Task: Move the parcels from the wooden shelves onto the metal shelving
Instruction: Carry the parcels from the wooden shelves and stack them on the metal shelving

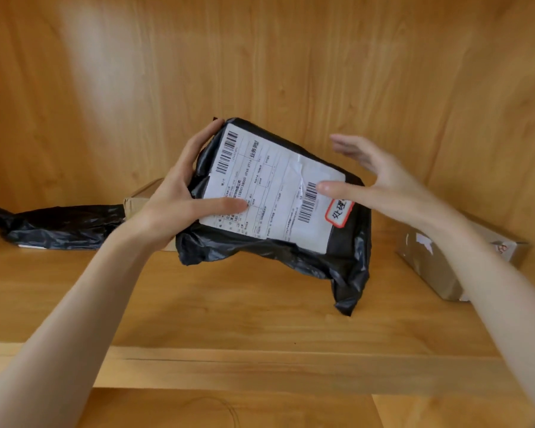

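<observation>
A black plastic parcel with a white shipping label and a red-bordered sticker is held tilted above the wooden shelf. My left hand grips its left edge, thumb across the label and fingers behind. My right hand is at the parcel's right side with fingers spread and blurred; its thumb lies on the label near a barcode. Whether the right fingers touch the parcel's back I cannot tell. No metal shelving is in view.
Another black bag parcel lies at the shelf's left. A cardboard box sits behind my left wrist. A taped brown box rests at the right, against the side wall. The wooden back panel closes the compartment.
</observation>
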Action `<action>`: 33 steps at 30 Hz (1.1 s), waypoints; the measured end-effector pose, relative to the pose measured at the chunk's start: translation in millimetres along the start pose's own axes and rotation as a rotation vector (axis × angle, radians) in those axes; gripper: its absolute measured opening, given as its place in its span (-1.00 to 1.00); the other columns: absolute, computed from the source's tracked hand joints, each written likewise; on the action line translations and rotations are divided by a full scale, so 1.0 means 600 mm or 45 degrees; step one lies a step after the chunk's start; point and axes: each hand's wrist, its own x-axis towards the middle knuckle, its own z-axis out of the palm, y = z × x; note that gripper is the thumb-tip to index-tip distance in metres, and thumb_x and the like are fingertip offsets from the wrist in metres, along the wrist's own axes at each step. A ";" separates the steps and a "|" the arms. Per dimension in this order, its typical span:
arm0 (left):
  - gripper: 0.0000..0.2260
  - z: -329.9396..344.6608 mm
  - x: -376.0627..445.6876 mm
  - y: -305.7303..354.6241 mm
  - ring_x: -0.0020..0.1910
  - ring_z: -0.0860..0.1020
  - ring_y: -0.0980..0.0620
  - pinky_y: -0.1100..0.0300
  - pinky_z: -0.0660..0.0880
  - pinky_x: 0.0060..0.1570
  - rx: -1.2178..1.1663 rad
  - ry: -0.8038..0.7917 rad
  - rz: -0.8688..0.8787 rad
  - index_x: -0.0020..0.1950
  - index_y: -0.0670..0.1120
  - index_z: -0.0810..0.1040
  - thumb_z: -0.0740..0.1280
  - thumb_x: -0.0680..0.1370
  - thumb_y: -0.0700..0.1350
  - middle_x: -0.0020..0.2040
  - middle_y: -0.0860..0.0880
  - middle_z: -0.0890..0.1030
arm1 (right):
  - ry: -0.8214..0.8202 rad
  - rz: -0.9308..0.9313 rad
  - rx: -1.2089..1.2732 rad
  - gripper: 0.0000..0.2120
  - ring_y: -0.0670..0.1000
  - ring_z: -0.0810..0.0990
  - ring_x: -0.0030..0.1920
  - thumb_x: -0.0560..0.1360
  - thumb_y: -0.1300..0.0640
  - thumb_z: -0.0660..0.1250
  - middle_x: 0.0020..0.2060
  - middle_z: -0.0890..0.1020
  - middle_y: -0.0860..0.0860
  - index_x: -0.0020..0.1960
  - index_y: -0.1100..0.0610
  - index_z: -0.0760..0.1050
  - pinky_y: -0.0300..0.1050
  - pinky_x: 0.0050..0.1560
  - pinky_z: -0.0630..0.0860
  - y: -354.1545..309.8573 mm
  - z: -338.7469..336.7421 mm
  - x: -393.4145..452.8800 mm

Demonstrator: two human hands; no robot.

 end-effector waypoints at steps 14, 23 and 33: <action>-0.05 0.012 0.026 0.029 0.21 0.55 -0.03 -0.06 0.51 0.17 -0.341 0.417 -0.043 0.49 0.25 0.10 0.57 0.24 0.02 0.35 -0.05 0.46 | 0.070 0.199 0.624 -0.64 -0.11 0.69 -0.21 0.27 0.02 0.53 -0.21 0.71 -0.16 0.03 -0.04 0.52 -0.29 -0.28 0.58 -0.017 0.009 0.005; -0.30 0.183 0.001 0.045 0.03 0.63 0.17 0.28 0.57 -0.09 -0.437 0.348 -0.191 0.43 0.05 0.29 0.52 0.36 -0.06 0.16 0.11 0.61 | 0.415 0.359 1.006 -0.75 -0.11 0.69 -0.23 0.36 0.04 0.51 -0.23 0.72 -0.09 0.00 -0.02 0.56 -0.28 -0.27 0.59 -0.034 0.048 -0.040; -0.51 0.220 -0.038 0.053 -0.03 0.67 0.01 0.17 0.61 -0.15 -0.481 0.443 -0.356 0.30 -0.02 0.47 0.48 0.39 -0.17 0.05 0.02 0.68 | 0.371 0.209 0.592 -0.63 -0.38 0.54 -0.06 0.54 -0.17 0.21 0.01 0.61 -0.19 0.23 0.01 0.49 -0.54 -0.17 0.41 0.025 -0.004 -0.096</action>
